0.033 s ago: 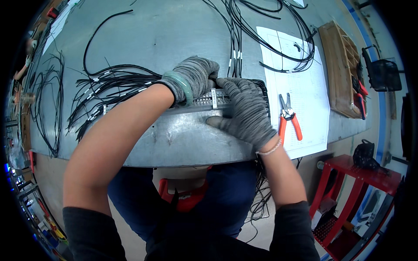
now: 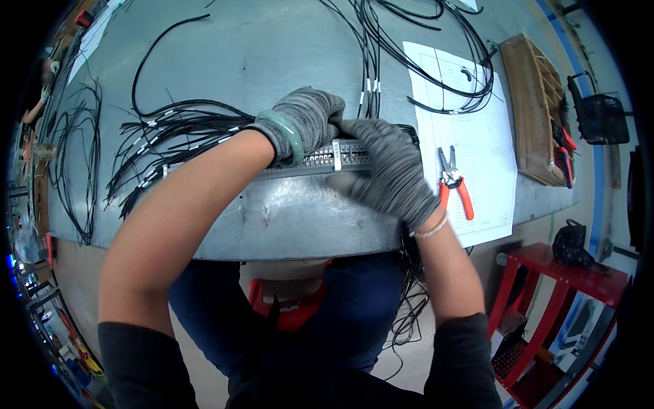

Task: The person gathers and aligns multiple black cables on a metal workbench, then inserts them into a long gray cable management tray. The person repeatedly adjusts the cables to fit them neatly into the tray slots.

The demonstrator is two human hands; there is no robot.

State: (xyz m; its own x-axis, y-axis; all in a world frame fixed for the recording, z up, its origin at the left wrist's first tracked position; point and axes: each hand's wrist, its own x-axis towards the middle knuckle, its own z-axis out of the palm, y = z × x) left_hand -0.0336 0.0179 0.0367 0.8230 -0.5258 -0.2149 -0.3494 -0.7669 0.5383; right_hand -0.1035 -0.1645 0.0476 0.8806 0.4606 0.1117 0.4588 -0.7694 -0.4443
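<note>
My left hand [image 2: 310, 117], in a grey knit glove with a pale green band at the wrist, bends over the far side of a terminal strip [image 2: 354, 158]. Its fingers are curled together, and whatever they hold is hidden. Beside it, my right hand [image 2: 395, 170], gloved the same way, reaches across the strip's right part. The right fingers stretch towards the left fingertips, with the thumb spread apart on the near side; they look slightly blurred. The strip shows rows of metal contacts and a white upright marker. A bundle of black wires [image 2: 194, 129] with white labels fans out leftward from it.
Red-handled wire strippers [image 2: 455, 183] lie on a printed sheet [image 2: 487, 163] to the right. More labelled black wires [image 2: 371, 68] coil at the back. A wooden compartment box [image 2: 528, 109] stands at the table's right edge. Lower right is a red stand [image 2: 565, 273].
My right hand has shifted slightly right and turned, uncovering more of the strip's contacts. My left hand has stayed nearly in place.
</note>
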